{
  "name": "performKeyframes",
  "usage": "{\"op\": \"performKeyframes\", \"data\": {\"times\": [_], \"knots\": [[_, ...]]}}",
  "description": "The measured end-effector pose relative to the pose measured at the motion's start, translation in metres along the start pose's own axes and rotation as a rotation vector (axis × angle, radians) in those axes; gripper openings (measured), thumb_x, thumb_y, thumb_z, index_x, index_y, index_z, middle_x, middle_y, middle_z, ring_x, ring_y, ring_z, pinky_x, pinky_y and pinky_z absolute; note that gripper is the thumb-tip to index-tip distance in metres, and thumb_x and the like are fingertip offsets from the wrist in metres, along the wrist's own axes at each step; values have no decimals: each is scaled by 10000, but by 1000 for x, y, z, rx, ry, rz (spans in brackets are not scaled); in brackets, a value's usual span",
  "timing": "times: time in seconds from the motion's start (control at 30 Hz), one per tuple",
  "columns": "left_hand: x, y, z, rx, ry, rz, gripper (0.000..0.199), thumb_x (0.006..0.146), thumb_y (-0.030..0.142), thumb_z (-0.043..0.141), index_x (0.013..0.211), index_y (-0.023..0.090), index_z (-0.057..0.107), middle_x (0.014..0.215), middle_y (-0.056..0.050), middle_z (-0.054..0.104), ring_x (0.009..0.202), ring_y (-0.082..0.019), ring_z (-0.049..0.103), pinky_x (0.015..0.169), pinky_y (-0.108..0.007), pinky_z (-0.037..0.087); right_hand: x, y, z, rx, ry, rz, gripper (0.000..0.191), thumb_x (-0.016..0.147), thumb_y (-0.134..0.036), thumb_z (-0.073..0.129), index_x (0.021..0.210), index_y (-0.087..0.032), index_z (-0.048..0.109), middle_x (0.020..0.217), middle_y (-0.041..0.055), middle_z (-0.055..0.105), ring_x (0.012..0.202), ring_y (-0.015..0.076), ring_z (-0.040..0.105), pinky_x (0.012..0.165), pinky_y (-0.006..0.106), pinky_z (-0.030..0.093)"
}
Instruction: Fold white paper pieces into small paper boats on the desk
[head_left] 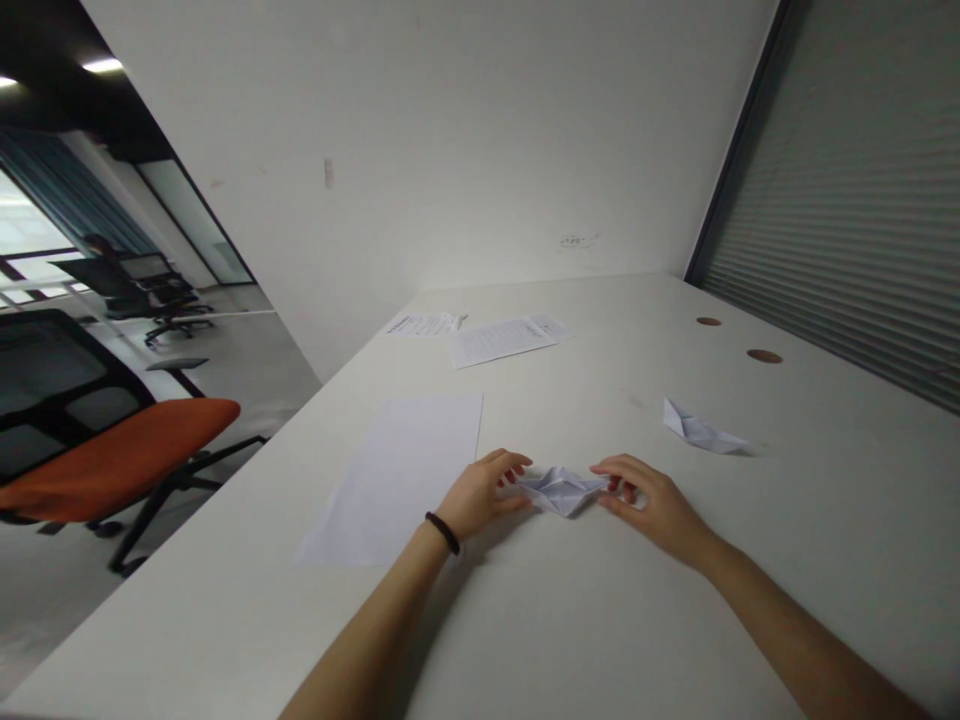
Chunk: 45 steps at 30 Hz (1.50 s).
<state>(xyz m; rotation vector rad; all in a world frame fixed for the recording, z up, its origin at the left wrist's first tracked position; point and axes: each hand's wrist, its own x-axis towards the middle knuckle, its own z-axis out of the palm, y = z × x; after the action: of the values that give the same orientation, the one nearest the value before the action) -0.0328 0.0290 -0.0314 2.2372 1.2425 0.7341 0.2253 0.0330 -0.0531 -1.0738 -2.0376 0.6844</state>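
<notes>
A folded white paper boat (562, 490) sits low over the white desk, between my two hands. My left hand (487, 492), with a dark band at the wrist, is curled around the boat's left tip. At the opposite tip, my right hand (649, 500) curves its fingers and thumb around the paper. Both tips of the boat run in between the fingers, which partly hide them. A second folded paper boat (701, 430) lies tilted on the desk, beyond my right hand and apart from it.
A blank paper sheet (405, 470) lies left of my hands. Printed sheets (506, 340) are farther back, and another printed page (421, 324) is beside them. Two round holes pierce the desk (825, 520) at right. An orange-seated chair (142, 445) stands left; a person sits far behind it.
</notes>
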Motion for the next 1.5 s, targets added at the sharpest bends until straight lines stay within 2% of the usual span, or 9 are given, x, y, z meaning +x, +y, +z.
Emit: {"op": "performKeyframes", "data": {"times": [0.17, 0.3, 0.43, 0.53, 0.7, 0.87, 1.0, 1.17, 1.5], "knots": [[0, -5, 2, 71, 28, -27, 92, 750, 216, 571, 827, 175, 601, 743, -5, 609, 631, -109, 546, 595, -205, 428, -1, 1, -2, -9, 37, -34, 134, 792, -308, 517, 810, -215, 611, 806, 48, 614, 664, 147, 545, 582, 266, 462], [1, -5, 9, 157, 40, -77, 105, 765, 248, 549, 814, 190, 622, 732, -4, 630, 606, -116, 546, 567, -206, 410, 0, 0, 1, -32, 61, -31, 125, 775, -329, 544, 762, -217, 599, 734, 34, 611, 629, 149, 542, 581, 273, 459], [1, -4, 10, 172, 102, -111, 158, 775, 276, 529, 895, 210, 609, 763, 0, 642, 645, -127, 562, 600, -216, 421, 0, 0, -3, -89, 72, -15, 146, 776, -352, 534, 727, -223, 581, 708, 33, 612, 629, 158, 546, 585, 281, 463], [0, -5, 7, 184, 151, -123, 182, 783, 278, 511, 936, 216, 589, 763, 4, 639, 653, -127, 566, 608, -217, 428, 0, 7, -16, -161, 169, 18, 149, 772, -346, 525, 699, -226, 574, 694, 32, 618, 644, 173, 567, 600, 293, 467], [0, -6, 6, 226, 160, -74, 160, 805, 259, 480, 920, 219, 583, 757, 11, 628, 658, -121, 565, 603, -210, 425, -2, 33, -54, -347, 322, 81, 142, 754, -324, 514, 693, -219, 589, 710, 30, 644, 622, 180, 594, 613, 306, 464], [0, -4, 7, 242, 147, -55, 168, 814, 260, 456, 905, 215, 590, 764, -1, 626, 653, -123, 564, 597, -209, 419, -5, 53, -77, -641, 386, 79, 147, 763, -292, 499, 703, -208, 603, 719, 45, 646, 658, 199, 571, 606, 315, 430], [0, -3, 8, 251, 132, -57, 167, 808, 232, 453, 882, 214, 601, 758, 0, 630, 636, -120, 563, 581, -205, 413, 0, 55, -76, -839, 352, 17, 127, 769, -249, 516, 688, -211, 607, 702, 47, 645, 758, 226, 522, 639, 320, 406], [-1, -5, 7, 254, 127, -57, 155, 804, 215, 465, 869, 216, 605, 760, 6, 632, 638, -117, 563, 582, -199, 410, 7, 57, -72, -916, 325, -46, 107, 763, -204, 527, 702, -199, 615, 742, 41, 659, 757, 218, 485, 683, 319, 389], [-1, -4, 3, 301, 139, -65, 170, 808, 190, 457, 903, 217, 595, 794, 7, 627, 691, -118, 570, 614, -206, 423, 1, 72, -72, -930, 449, -175, 152, 771, -279, 552, 785, -178, 664, 782, 64, 588, 797, 209, 466, 742, 328, 390]]}}
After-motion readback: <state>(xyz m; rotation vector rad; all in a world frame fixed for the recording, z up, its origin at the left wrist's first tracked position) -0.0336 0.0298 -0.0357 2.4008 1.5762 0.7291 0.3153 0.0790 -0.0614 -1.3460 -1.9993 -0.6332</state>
